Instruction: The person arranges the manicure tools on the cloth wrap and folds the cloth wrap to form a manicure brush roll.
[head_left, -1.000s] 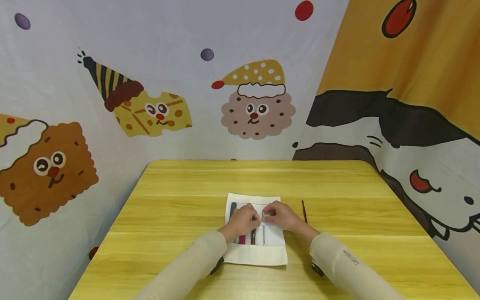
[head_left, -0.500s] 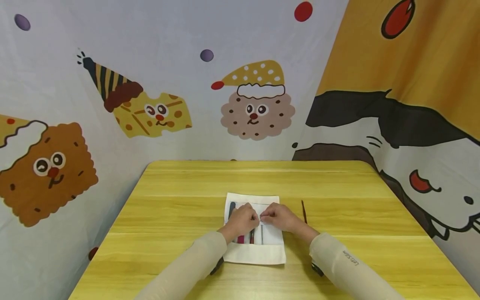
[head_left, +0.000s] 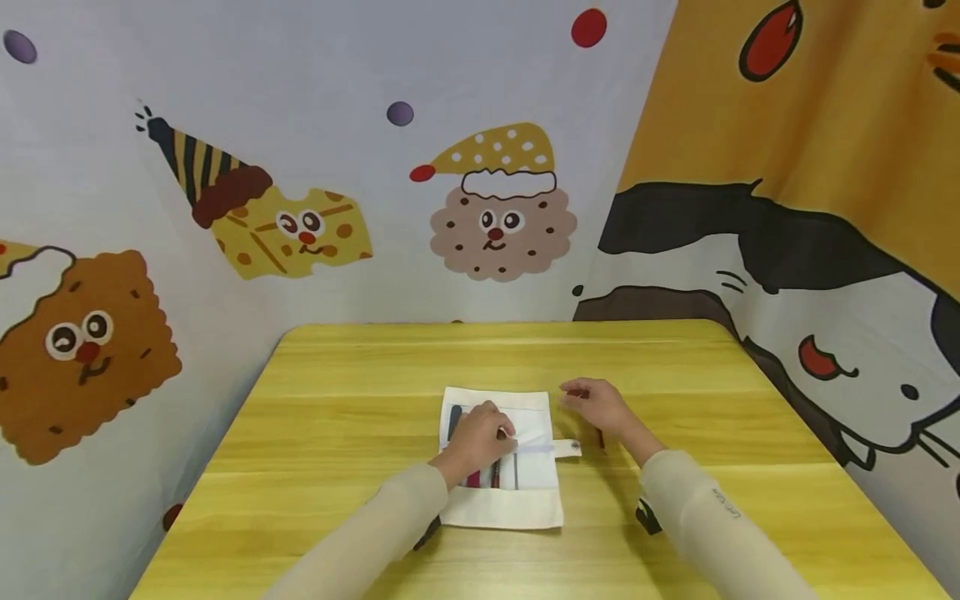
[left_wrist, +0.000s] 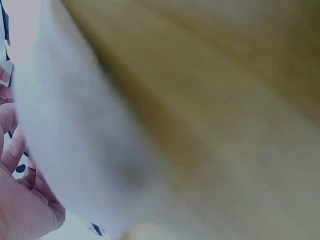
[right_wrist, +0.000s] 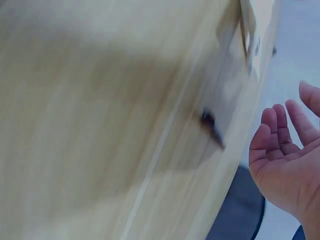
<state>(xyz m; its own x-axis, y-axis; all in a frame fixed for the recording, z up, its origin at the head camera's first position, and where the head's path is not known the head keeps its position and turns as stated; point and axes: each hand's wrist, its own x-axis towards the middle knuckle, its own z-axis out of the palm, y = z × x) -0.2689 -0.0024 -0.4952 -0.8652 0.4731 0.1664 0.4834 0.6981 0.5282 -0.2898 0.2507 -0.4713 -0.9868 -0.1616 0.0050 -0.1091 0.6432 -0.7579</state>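
Note:
A white fabric case [head_left: 501, 507] lies unfolded on the table with several slim tools in it, among them a dark one [head_left: 455, 419], a magenta one [head_left: 473, 479] and a thin grey rod [head_left: 516, 471]. My left hand [head_left: 476, 440] rests over the case's middle, thumb and forefinger curled on a pale fold of it; its fingers partly hide the tools. To the right, my right hand [head_left: 602, 407] hovers with fingers loosely bent and nothing in them. Under it lies a dark reddish stick [head_left: 601, 438], also in the right wrist view as a dark piece [right_wrist: 212, 127].
A short tab [head_left: 567, 448] with a round snap sticks out from the case's right edge. The yellow wooden table [head_left: 360, 367] reaches back to a cloth [head_left: 390, 283] printed with cartoon figures. Pale sleeve fabric fills most of the left wrist view.
My right hand has left the case and moved right, over the stick. The tab now shows at the case's right edge. My left hand has stayed on the case. The head view has shifted slightly.

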